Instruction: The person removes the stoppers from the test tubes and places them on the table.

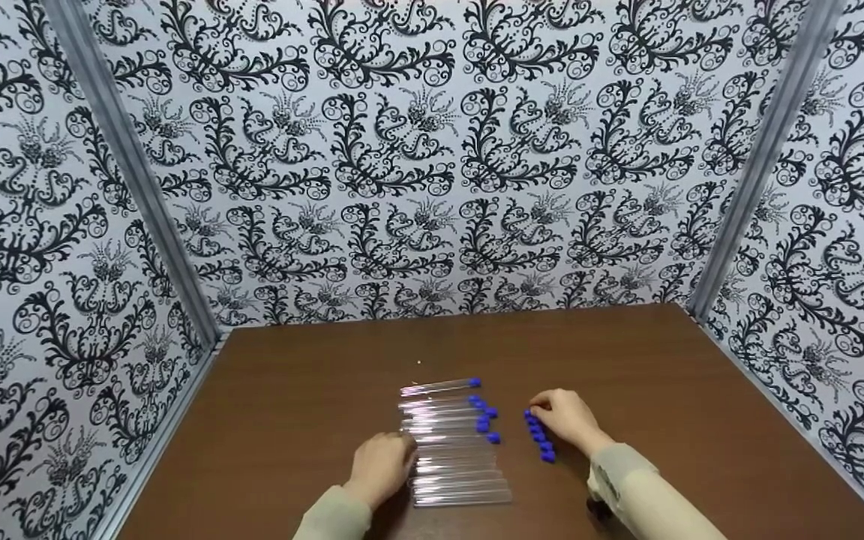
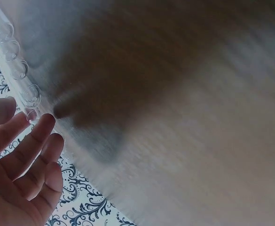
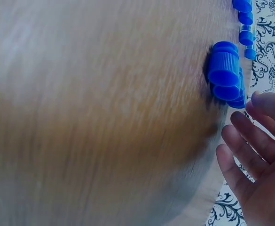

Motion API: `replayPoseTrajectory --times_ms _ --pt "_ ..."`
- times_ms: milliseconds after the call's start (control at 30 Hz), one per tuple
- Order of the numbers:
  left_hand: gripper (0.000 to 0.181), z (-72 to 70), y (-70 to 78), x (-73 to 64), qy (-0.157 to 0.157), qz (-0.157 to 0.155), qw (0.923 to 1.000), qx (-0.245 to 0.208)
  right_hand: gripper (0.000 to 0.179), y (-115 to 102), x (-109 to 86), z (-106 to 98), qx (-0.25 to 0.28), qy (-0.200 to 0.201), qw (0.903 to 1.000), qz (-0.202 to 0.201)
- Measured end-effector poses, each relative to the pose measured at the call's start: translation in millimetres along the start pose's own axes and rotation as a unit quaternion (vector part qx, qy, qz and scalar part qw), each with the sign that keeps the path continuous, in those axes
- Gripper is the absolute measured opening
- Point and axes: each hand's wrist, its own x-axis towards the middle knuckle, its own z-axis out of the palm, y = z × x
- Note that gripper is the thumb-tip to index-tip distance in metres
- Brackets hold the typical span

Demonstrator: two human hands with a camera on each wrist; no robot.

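Clear test tubes (image 1: 454, 463) lie side by side on the brown table; the farther ones carry blue caps. My left hand (image 1: 381, 466) is at their left ends. In the left wrist view, its thumb and index finger pinch the end of a clear test tube (image 2: 32, 113), the other fingers loosely bent. Right of the tubes stands a short row of loose blue caps (image 1: 537, 433). My right hand (image 1: 568, 420) pinches the farthest cap of that row between thumb and index finger. In the right wrist view, the nearer blue caps (image 3: 224, 66) stand beside the fingertips.
The brown table (image 1: 312, 367) reaches back to a patterned wall (image 1: 409, 165), with patterned panels on both sides. One capped test tube (image 1: 439, 387) lies a little apart at the far end of the row. A tiny white speck (image 1: 419, 362) is behind it.
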Motion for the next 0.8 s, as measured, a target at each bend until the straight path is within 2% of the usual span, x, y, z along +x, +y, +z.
replayPoseTrajectory --times_ms 267,400,500,667,800 --pt "0.012 -1.1 0.4 0.1 -0.013 0.003 0.9999 0.008 0.016 -7 -5.1 -1 -0.014 0.043 0.9986 -0.026" --pt "0.013 -1.9 0.6 1.3 -0.033 -0.010 0.9993 0.012 0.016 -13 -10.5 2 -0.038 0.056 0.9956 -0.065" --pt "0.013 -3.4 -0.7 2.6 -0.034 -0.016 0.9992 0.014 0.017 -20 -14.1 6 -0.053 0.061 0.9918 -0.099" --pt "0.013 -5.0 -2.1 2.9 -0.010 -0.020 0.9996 0.015 0.018 -32 -20.2 13 -0.064 0.043 0.9863 -0.146" --pt "0.014 -4.8 -1.7 1.5 -0.008 -0.031 0.9994 0.014 0.020 -38 -23.6 20 -0.074 0.011 0.9829 -0.168"
